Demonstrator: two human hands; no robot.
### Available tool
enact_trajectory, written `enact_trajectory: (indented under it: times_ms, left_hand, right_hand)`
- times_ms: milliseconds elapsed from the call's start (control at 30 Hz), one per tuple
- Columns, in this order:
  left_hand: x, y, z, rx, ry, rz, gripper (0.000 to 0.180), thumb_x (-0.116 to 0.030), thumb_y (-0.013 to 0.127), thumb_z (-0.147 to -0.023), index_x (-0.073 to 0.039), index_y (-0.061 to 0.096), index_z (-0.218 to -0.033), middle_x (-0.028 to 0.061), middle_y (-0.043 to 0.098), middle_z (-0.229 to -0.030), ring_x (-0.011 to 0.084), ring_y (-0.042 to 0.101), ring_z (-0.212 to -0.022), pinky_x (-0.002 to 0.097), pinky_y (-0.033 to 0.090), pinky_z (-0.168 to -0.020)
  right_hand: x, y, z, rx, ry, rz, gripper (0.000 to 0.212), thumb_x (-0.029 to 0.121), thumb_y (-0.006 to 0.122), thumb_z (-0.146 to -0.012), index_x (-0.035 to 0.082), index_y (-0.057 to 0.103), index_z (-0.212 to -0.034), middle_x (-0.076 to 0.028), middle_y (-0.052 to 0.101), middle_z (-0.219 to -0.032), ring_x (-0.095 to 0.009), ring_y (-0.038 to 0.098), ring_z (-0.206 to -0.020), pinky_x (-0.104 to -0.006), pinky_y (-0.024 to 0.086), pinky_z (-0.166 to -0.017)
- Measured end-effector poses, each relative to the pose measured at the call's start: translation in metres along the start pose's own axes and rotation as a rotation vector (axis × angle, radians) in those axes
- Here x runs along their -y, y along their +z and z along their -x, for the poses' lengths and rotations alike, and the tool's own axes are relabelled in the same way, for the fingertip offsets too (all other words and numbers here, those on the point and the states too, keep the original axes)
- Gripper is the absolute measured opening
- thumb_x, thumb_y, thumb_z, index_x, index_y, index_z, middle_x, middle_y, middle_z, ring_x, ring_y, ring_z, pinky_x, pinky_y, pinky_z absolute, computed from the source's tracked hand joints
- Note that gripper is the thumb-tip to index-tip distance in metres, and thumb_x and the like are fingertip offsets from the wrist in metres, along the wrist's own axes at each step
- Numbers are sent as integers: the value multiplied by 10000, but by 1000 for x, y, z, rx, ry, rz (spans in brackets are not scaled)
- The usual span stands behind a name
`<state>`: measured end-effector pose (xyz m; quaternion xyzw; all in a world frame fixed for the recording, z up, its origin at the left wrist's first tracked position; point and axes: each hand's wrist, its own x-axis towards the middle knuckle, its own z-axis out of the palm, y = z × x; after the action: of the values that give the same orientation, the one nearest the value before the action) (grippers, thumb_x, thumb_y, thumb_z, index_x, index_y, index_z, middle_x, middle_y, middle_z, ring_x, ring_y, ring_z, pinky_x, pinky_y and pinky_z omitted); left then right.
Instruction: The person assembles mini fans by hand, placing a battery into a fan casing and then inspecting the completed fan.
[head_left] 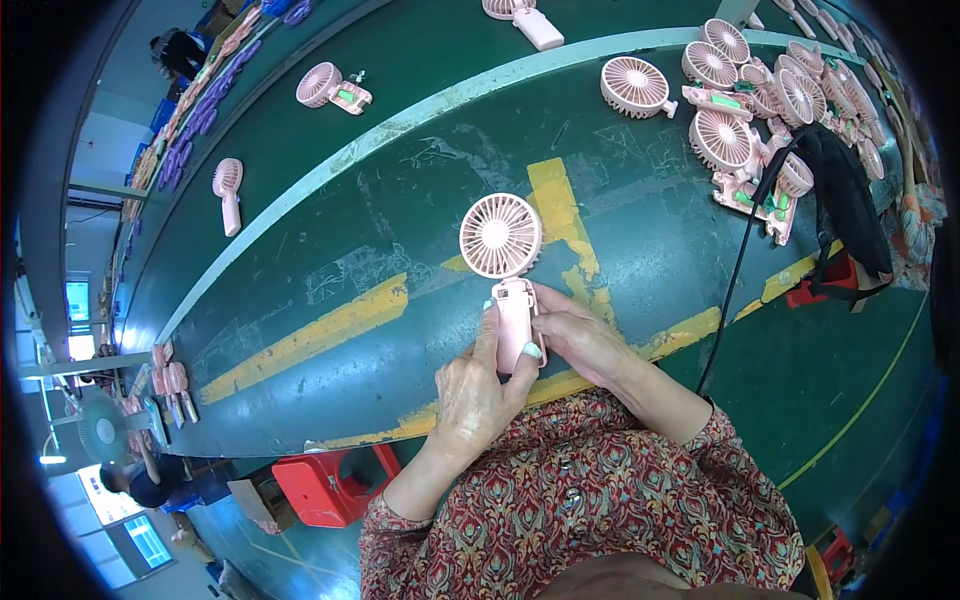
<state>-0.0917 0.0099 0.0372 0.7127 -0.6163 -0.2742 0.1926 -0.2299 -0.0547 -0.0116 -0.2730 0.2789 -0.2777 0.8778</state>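
Between my hands is a pink handheld fan (515, 315), its round grille away from me and its handle toward me. My left hand (470, 385) grips the handle from the left, with finger and thumb pressing on its front; pale covers show on two fingertips. From the right, my right hand (580, 340) closes around the handle's edge. A slim pink edge stands a little off the handle's right side; whether it is a separate shell part I cannot tell. The fan is held just over the green worktable (320, 270).
Open-backed pink fans with green parts inside lie in a pile (770, 110) at the far right, beside a black bag (845, 210). Beyond a pale rail (400, 125), several fans lie on a green belt (270, 150). A red stool (325, 485) stands below left.
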Motion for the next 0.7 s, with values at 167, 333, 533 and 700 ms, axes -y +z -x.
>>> enact_trajectory:
  times_ms: [167,333,533,700]
  left_hand:
    - [2,2,0,-29,81,-78,619,-242,651,-757,163,468,-1189,275,631,-726,348,649,-556,418,522,-498]
    - [6,5,2,-30,109,-71,626,-248,655,-751,168,472,-1181,250,624,-667,335,637,-518,413,513,-474]
    - [7,10,3,-54,156,-128,597,-205,670,-720,175,487,-1142,198,614,-593,307,638,-511,390,514,-485]
    - [5,15,7,-57,169,-180,636,-219,679,-728,158,451,-1188,212,623,-637,324,633,-512,405,512,-474]
  right_hand:
    - [-2,-2,0,29,-6,92,583,42,398,-809,21,296,-1383,-69,502,-1133,-124,505,-942,-249,435,-741]
    - [-4,-1,1,41,2,181,590,43,397,-797,30,296,-1378,-66,494,-1127,-129,495,-965,-255,434,-774]
    - [-5,11,5,-32,-93,297,467,126,416,-902,16,323,-1346,-81,494,-1155,-150,471,-1062,-287,402,-913]
    - [-10,11,2,-97,-133,370,452,224,504,-954,-4,378,-1324,-76,511,-1196,-136,488,-1090,-275,408,-941]
